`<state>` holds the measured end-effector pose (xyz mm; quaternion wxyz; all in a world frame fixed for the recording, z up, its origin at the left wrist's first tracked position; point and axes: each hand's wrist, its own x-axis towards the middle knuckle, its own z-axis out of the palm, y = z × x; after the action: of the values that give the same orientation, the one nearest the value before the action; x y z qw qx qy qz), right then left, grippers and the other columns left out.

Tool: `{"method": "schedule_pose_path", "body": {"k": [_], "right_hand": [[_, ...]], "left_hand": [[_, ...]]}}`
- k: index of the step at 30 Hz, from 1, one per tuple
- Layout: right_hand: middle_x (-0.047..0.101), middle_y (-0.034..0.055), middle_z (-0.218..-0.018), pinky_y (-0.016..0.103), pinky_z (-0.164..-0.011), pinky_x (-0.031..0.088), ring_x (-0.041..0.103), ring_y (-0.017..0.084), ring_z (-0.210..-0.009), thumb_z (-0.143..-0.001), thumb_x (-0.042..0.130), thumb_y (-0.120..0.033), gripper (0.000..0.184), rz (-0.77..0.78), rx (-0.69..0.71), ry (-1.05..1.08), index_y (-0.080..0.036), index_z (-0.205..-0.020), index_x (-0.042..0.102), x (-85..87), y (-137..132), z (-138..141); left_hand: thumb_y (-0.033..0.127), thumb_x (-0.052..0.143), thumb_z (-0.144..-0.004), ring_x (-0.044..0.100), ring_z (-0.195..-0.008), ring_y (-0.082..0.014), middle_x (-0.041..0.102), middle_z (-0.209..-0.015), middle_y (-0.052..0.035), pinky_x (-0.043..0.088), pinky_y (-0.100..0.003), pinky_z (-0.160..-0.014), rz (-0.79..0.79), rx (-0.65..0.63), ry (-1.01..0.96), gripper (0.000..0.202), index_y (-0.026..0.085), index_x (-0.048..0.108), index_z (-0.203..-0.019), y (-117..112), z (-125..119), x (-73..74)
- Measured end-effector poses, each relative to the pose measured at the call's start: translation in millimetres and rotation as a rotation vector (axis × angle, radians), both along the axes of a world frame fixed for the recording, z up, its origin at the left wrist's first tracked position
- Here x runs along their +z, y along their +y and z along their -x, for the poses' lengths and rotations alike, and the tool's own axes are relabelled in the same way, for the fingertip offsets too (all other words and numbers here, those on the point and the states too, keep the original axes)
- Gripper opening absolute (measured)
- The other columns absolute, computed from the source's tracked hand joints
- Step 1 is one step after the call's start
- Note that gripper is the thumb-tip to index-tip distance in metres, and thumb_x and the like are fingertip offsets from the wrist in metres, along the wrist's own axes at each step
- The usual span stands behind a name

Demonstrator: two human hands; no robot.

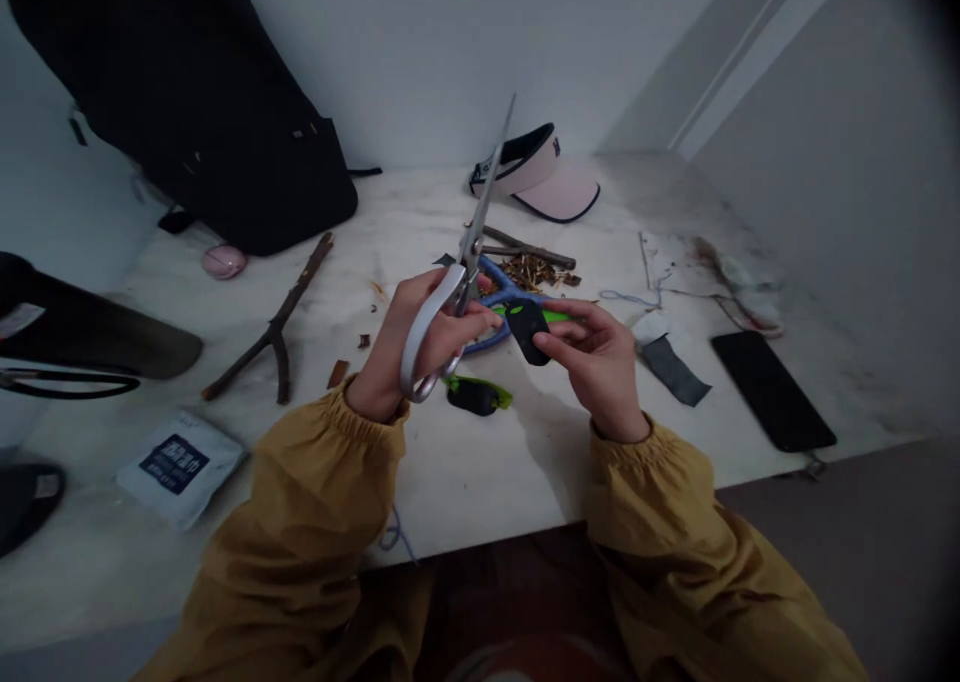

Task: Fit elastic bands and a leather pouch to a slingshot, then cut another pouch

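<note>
My left hand [420,347] is closed around the silver handles of large scissors [469,252], whose blades point up and away. My right hand [596,357] pinches a small black patch [527,328] attached to a green band [556,315], just to the right of the scissors' pivot. A blue cord loop [504,302] lies under and behind both hands. A second black piece with green edging [478,396] rests on the white tabletop [480,472] below the hands. Both sleeves are mustard yellow.
A forked stick [279,322] lies at the left, a short stick and wood chips [534,267] behind the hands. A pink visor cap [544,177] and black bag [225,132] stand at the back. A black phone [772,390], grey tape strip [675,370] and wipes packet [180,462] lie about.
</note>
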<state>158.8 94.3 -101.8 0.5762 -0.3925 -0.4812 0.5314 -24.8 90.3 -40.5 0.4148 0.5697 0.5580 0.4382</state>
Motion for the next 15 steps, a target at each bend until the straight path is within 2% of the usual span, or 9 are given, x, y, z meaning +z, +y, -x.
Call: {"method": "schedule_pose_path", "body": {"k": [5,9,12,15], "right_hand": [[0.071,-0.0035,-0.069,0.026,-0.063,0.058,0.067,0.012,-0.062,-0.062,0.082,-0.028,0.042,-0.02,-0.144,0.027,-0.024,-0.099,0.064,0.5,0,5],[0.07,-0.0035,-0.069,0.028,-0.063,0.057,0.067,0.013,-0.063,-0.062,0.082,-0.028,0.048,-0.042,-0.186,0.028,-0.025,-0.105,0.061,1.0,-6,12],[0.071,-0.0028,-0.07,0.029,-0.063,0.058,0.068,0.014,-0.063,-0.063,0.081,-0.027,0.048,-0.056,-0.135,0.039,-0.026,-0.106,0.06,1.3,-10,14],[0.072,-0.0019,-0.072,0.032,-0.064,0.06,0.069,0.016,-0.064,-0.065,0.081,-0.028,0.05,-0.068,0.011,0.028,-0.027,-0.109,0.058,1.8,-14,13]], "left_hand": [[0.03,0.078,-0.064,0.056,-0.055,-0.0101,0.066,-0.068,0.0007,0.046,-0.021,-0.05,0.008,0.017,0.026,0.035,0.018,0.065,-0.094,1,-7,-3.5],[0.024,0.081,-0.058,0.062,-0.063,-0.0119,0.066,-0.068,0.002,0.05,-0.021,-0.058,0.009,-0.026,-0.061,0.04,0.017,0.065,-0.094,1,-14,-7.3],[0.019,0.08,-0.056,0.062,-0.062,-0.0118,0.065,-0.067,0.0031,0.05,-0.021,-0.057,-0.017,-0.013,-0.082,0.04,0.017,0.065,-0.093,-1,-15,-8.4],[0.019,0.078,-0.059,0.061,-0.059,-0.0117,0.064,-0.066,0.0039,0.05,-0.02,-0.054,-0.054,0.035,-0.073,0.037,0.018,0.064,-0.093,-3,-13,-7.0]]}}
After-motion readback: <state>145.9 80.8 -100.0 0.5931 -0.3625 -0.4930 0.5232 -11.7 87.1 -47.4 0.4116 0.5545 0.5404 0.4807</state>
